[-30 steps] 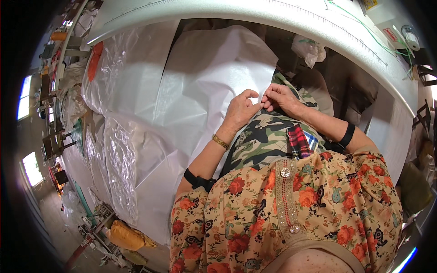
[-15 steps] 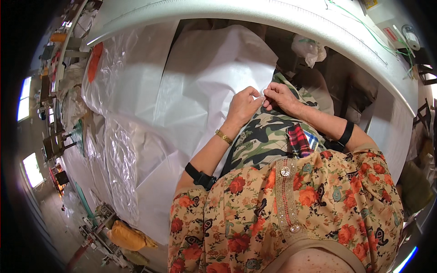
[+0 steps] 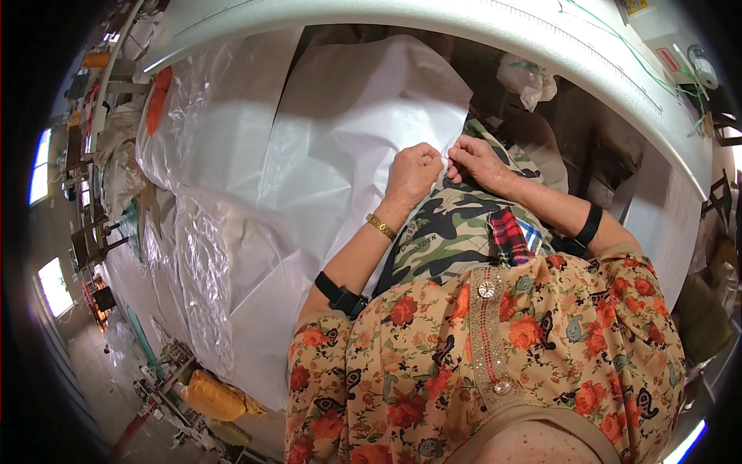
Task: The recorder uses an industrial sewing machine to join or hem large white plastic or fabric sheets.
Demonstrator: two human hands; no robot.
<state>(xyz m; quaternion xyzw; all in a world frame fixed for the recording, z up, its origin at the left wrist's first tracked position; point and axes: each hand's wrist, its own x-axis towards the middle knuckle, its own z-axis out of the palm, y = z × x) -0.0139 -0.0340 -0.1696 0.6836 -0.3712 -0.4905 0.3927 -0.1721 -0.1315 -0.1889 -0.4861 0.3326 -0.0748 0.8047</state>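
A large white sheet (image 3: 355,108), smooth and slightly glossy like cloth or plastic, hangs from under the table edge and spreads across my lap. My left hand (image 3: 415,176) is closed, thumb and fingers pinching a small bit of the sheet's right edge. Just right of it, almost touching, my right hand (image 3: 481,167) pinches the same edge between thumb and fingertips. The exact bit between the fingertips is too small to make out. Beneath both hands lies camouflage-patterned cloth (image 3: 440,224) over my legs.
A white tabletop (image 3: 386,14) with a ruler scale along its edge curves across the far side. Green threads (image 3: 618,46) trail over its right part. A white plastic bag (image 3: 527,81) hangs below it. Clear plastic film (image 3: 205,271) and an orange-yellow bundle (image 3: 220,398) lie at left.
My left hand has curled its fingers in more tightly and turned slightly, the thumb drawn in. My right hand stays nearly in place, still pinching. The whole view has shifted very slightly.
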